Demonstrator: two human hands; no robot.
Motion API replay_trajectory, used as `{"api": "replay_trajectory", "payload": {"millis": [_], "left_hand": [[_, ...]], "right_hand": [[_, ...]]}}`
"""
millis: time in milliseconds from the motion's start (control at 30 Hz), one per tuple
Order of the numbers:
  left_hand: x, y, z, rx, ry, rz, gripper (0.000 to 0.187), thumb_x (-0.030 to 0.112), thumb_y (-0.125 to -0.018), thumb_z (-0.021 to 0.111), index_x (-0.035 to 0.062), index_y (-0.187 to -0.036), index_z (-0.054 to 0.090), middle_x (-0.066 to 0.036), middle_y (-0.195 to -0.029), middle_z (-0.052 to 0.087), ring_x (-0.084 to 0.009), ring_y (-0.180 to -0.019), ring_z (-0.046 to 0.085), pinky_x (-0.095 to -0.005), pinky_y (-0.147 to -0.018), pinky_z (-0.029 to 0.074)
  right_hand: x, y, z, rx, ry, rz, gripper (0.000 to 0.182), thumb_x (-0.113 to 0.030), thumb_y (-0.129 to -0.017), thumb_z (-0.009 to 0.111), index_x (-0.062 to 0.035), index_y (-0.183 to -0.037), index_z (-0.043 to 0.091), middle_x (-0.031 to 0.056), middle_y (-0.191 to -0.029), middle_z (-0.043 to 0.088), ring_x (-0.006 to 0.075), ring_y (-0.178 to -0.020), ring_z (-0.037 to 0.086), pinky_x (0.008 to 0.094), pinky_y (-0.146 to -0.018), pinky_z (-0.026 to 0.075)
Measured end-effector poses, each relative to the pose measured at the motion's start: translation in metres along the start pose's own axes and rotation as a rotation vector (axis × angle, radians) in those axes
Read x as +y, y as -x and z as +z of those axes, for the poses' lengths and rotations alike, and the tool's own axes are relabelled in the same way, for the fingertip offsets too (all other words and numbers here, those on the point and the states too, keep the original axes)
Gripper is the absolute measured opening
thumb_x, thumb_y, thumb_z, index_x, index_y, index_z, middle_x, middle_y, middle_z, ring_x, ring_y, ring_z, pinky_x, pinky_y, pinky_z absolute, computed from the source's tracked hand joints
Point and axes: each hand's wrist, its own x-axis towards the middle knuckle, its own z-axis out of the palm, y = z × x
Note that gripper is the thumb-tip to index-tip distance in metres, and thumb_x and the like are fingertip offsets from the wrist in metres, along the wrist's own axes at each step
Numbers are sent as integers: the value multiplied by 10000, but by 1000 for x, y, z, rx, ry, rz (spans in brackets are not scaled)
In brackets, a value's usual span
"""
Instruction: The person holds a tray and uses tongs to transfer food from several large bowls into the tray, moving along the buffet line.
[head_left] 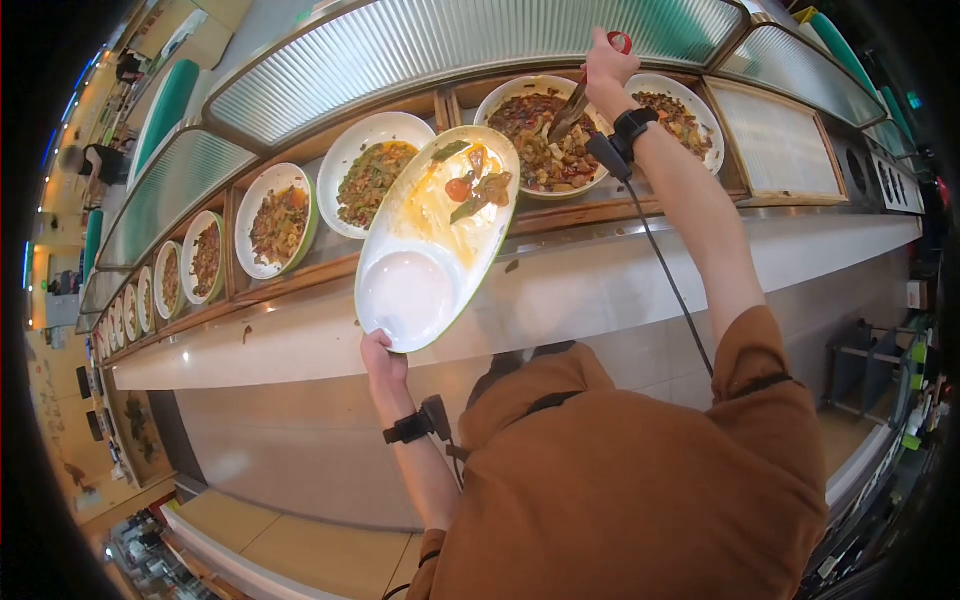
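Observation:
My left hand point(383, 358) grips the lower end of an oval white plate point(480, 270), which is tilted over the counter edge. Sauce smears and a few vegetable pieces lie on its upper part; the round compartment at its lower end holds no food. My right hand point(608, 72) is closed round the red handle of a serving utensil point(572, 108). The utensil's lower end dips into a round white bowl point(486, 106) of browned, chopped food. Partly behind my right wrist stands another white bowl point(712, 125) with similar food.
Left of the plate, a bowl of green vegetables point(350, 140) and a row of further bowls point(244, 215) sit in a wooden-framed counter point(300, 272). Ribbed glass screens point(400, 70) stand behind them. A black cable point(668, 275) hangs from my right wrist. A person point(98, 165) is far left.

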Motion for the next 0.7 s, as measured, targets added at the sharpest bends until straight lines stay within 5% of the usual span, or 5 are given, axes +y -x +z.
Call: {"api": "replay_trajectory", "payload": {"millis": [200,300,433,533,700], "left_hand": [[1,-1,-2,-5,-3,-7,613,-31,-535,356,-90,-1144,396,-148,-1114,489,-294,-1068,468,-378,-944,395],[2,0,1,-6,2,7,614,-31,-533,353,-91,-1143,396,-148,-1111,489,-294,-1065,469,-381,-943,396],[5,-3,0,-35,5,8,623,-32,-530,351,-87,-1149,392,-151,-1118,486,-295,-1073,464,-387,-948,390],[4,-7,-4,-56,22,-5,625,-32,-528,351,-82,-1151,392,-153,-1121,485,-296,-1075,462,-387,-950,389],[5,-5,-1,-36,15,-4,637,-25,-522,351,-92,-1153,400,-170,-1126,488,-322,-1095,459,-410,-979,374]], "right_hand": [[1,-16,0,-20,-114,-35,303,-197,-761,643,47,-833,478,107,-585,519,177,-390,468,316,-373,394],[-57,40,2,-118,-314,48,225,-182,-772,630,8,-743,511,78,-515,489,163,-361,442,299,-362,377],[-56,58,26,-234,-356,113,267,-204,-744,657,3,-812,502,68,-555,496,175,-383,465,315,-359,385],[-59,89,45,-119,-322,160,259,-202,-741,654,-11,-728,480,52,-528,473,164,-406,478,305,-356,387],[-36,110,52,-306,-194,149,208,-196,-767,628,-31,-739,505,42,-501,468,149,-375,441,282,-370,373]]}}
